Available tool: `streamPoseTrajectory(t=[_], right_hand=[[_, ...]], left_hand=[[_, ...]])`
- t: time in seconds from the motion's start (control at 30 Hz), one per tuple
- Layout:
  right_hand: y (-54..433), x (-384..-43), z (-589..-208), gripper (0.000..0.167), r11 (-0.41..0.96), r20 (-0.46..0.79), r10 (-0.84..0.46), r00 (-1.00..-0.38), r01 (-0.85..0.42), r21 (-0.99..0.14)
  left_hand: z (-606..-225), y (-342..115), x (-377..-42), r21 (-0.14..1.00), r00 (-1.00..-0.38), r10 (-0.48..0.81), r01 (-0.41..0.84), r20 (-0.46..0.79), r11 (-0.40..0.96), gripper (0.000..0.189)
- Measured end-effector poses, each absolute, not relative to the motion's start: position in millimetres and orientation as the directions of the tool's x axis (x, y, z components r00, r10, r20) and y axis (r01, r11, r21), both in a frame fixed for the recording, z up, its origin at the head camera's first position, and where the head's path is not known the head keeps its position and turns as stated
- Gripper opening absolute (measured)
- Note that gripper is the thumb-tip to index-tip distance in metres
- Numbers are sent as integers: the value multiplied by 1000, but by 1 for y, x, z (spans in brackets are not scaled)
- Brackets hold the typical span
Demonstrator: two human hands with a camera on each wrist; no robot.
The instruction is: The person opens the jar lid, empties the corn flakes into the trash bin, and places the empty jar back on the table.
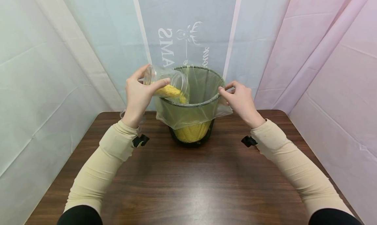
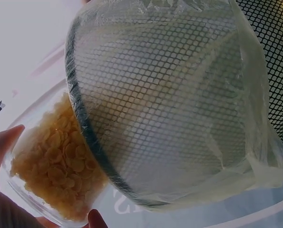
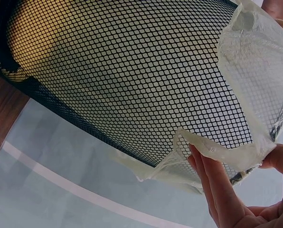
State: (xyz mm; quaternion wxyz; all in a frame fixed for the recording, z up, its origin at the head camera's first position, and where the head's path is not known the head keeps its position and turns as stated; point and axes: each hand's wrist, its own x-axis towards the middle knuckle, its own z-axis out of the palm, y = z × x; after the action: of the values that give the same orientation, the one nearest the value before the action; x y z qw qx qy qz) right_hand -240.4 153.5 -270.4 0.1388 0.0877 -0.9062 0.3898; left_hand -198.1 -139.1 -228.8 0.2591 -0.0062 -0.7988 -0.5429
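Note:
My left hand (image 1: 137,93) grips a clear jar (image 1: 165,74), tilted on its side with its mouth over the left rim of a black mesh wastebasket (image 1: 192,133). Yellow flakes (image 2: 68,164), like cornflakes, lie along the jar's lower side and reach its mouth. A pale translucent bin bag (image 1: 184,115) lines the basket, its edge folded down outside the rim. On the right side, my right hand (image 1: 240,99) pinches the rim and the bag there, thumb and fingers on opposite sides of it. Yellow shows through the mesh low in the basket.
The basket stands upright toward the back of a dark brown wooden table (image 1: 188,179). Pale cloth curtains (image 1: 262,28) hang close behind and along both sides. Small black wrist mounts (image 1: 140,140) sit at both sleeves.

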Motion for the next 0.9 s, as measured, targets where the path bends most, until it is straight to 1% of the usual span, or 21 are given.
streamPoseTrajectory(t=[0.5, 0.9], right_hand=[[153, -241, -271, 37, 688, 324, -39, -945, -260, -678], [153, -241, -271, 40, 687, 316, -40, -948, -256, -680]], left_hand=[[-226, -137, -198, 876, -874, -269, 288, 406, 387, 83], [-223, -134, -196, 858, -868, -256, 295, 425, 420, 86]])
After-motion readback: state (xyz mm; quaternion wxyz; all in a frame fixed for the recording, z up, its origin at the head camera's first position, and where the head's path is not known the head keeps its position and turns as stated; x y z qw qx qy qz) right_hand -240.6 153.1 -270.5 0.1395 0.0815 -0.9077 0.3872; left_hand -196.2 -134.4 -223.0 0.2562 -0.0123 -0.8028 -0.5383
